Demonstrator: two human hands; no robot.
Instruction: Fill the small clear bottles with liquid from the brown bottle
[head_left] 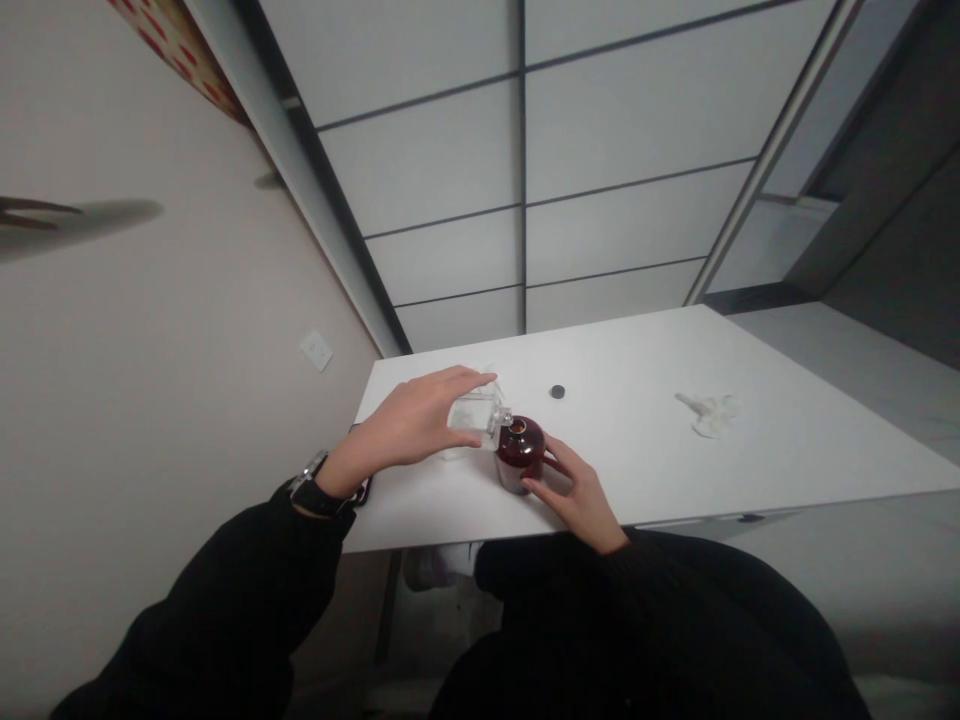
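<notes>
My left hand (409, 425) grips a clear glass bottle (474, 415), tipped on its side so that its neck touches the open mouth of a dark red bottle (519, 455). That red bottle stands upright on the white table (787, 440) near the front edge. My right hand (574, 492) holds it from the right side, with fingers on its body. A watch sits on my left wrist. Both arms wear black sleeves.
A small black cap (557, 391) lies on the table behind the bottles. A crumpled white tissue (711, 412) lies to the right. A beige wall with a white socket (316, 350) is on the left; grey panelled doors stand behind the table.
</notes>
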